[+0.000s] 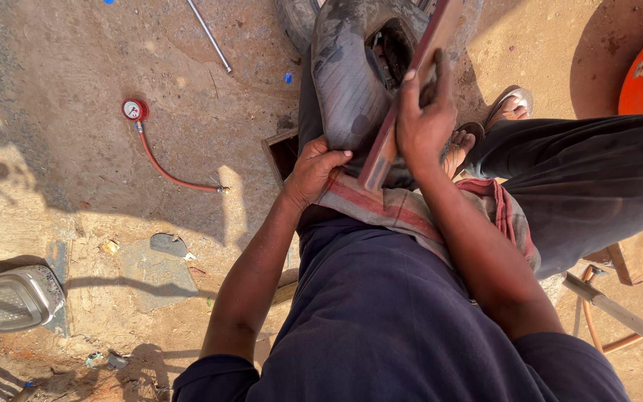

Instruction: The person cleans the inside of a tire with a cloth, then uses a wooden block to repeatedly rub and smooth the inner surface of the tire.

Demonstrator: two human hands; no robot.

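Grey-black rubber inner tube draped over the knee, on a striped red-grey cloth. Left hand grip clamped on the tube's near end; right hand grip closed round a long flat reddish-brown bar laid along the rubber. Judgement: keep the tube taut, bar flat, strokes even, edge off the rubber. Red-hosed pressure gauge lies well apart on the dirt ground.
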